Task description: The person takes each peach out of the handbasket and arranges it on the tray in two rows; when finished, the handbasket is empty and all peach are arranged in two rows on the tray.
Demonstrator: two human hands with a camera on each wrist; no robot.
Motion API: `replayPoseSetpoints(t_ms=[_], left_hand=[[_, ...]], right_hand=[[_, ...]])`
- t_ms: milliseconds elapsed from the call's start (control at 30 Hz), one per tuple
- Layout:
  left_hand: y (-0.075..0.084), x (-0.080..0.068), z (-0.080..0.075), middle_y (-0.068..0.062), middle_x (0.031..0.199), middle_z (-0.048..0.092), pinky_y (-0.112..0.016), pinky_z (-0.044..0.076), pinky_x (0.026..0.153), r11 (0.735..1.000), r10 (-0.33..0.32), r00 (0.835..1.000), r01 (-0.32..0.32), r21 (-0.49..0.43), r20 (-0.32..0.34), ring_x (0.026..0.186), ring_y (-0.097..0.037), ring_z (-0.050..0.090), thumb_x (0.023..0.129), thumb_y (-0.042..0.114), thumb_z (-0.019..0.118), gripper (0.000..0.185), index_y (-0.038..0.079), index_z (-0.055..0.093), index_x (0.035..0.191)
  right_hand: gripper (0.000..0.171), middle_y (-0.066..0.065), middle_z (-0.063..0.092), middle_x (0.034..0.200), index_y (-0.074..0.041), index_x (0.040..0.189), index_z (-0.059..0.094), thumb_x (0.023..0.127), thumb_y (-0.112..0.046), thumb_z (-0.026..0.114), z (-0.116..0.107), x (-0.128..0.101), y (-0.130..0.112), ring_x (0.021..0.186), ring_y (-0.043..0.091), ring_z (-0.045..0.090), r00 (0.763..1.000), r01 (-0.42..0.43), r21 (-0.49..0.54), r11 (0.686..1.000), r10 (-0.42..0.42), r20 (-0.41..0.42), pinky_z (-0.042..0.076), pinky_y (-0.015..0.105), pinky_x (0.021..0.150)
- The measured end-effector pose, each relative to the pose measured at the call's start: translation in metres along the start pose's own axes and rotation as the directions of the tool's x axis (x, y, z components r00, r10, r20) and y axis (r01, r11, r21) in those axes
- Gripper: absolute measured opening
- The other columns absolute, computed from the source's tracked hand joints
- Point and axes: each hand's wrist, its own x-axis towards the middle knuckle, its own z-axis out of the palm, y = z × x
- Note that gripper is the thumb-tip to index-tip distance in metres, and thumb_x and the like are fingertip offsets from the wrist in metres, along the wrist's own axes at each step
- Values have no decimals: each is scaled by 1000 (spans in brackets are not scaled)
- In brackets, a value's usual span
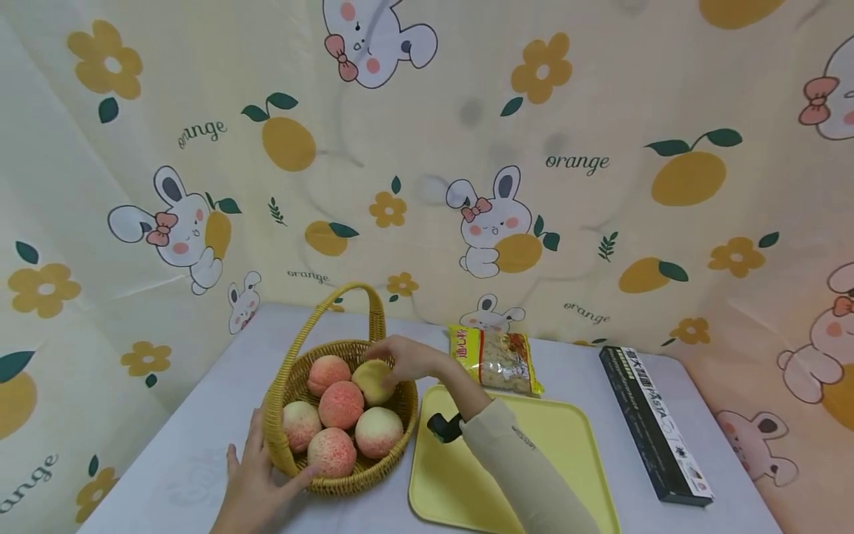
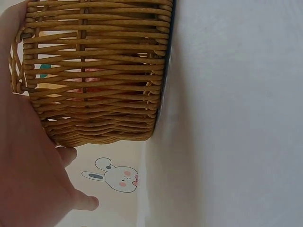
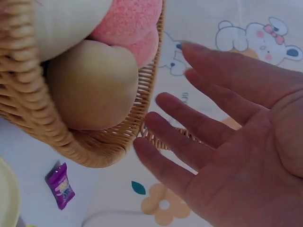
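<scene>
A wicker basket [image 1: 347, 486] with a tall arched handle holds several toy-like peaches, pink ones [image 1: 342, 404] and paler, pink-speckled ones. At its back right lies a yellow peach-like fruit [image 1: 373, 380]. My right hand [image 1: 410, 363] is over that side of the basket. In the right wrist view the palm shows with fingers spread and extended, close to the yellow fruit [image 3: 94, 87] and apart from it. Against the basket's front left side rests my left hand [image 1: 256, 478], thumb at the rim. The left wrist view shows its other fingers loosely extended beside the weave [image 2: 94, 71].
Right of the basket lies a yellow tray [image 1: 460, 486], partly under my right sleeve. Behind it is a yellow bag of pasta [image 1: 497, 360], and to the far right a long black pasta box [image 1: 657, 426]. A small purple wrapped candy [image 3: 61, 186] lies near the basket.
</scene>
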Motion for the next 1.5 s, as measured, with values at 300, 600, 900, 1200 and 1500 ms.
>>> replayPoseSetpoints(t_ms=[300, 600, 900, 1200, 1500], left_hand=[[4, 0, 0, -18, 165, 4, -90, 4, 92, 1000, -21, 1000, 21, 16, 22, 149, -46, 4, 82, 48, 78, 106, 6, 20, 159], [0, 1, 3, -19, 165, 4, -89, 3, 93, 999, -27, 999, 26, 25, 19, 149, -47, 5, 82, 49, 77, 104, 4, 22, 158], [5, -1, 2, -21, 164, 7, -89, 4, 92, 999, -39, 999, 38, 28, 25, 147, -52, 9, 82, 50, 77, 106, 6, 19, 159], [4, -1, 0, -21, 164, 7, -89, 5, 93, 999, -25, 1000, 25, 29, 12, 147, -51, 9, 82, 48, 78, 108, 9, 16, 161], [4, 0, -3, -23, 163, 8, -89, 7, 91, 999, -40, 999, 39, 37, 18, 145, -53, 12, 82, 48, 78, 109, 12, 13, 161]], right_hand=[[66, 9, 55, 143, -4, 142, 54, 80, 11, 68, -4, 17, 5, 129, 23, 52, 988, -119, -60, 991, 124, 92, 49, 28, 91], [74, 9, 53, 144, -12, 146, 52, 79, 14, 66, -5, 31, 8, 96, 21, 59, 957, -238, -110, 965, 252, 146, 43, 28, 48], [73, 6, 52, 141, -10, 142, 56, 76, 18, 63, 2, 38, 8, 116, 14, 50, 942, -239, -169, 956, 271, 197, 48, 31, 96], [61, 2, 64, 123, -10, 132, 66, 77, 15, 68, 7, 45, 4, 104, 8, 55, 945, -203, -331, 921, 272, 179, 48, 21, 88], [53, -3, 59, 105, -9, 122, 64, 74, 0, 83, 17, 50, 5, 89, 9, 51, 944, -145, -411, 900, 250, 214, 47, 20, 77]])
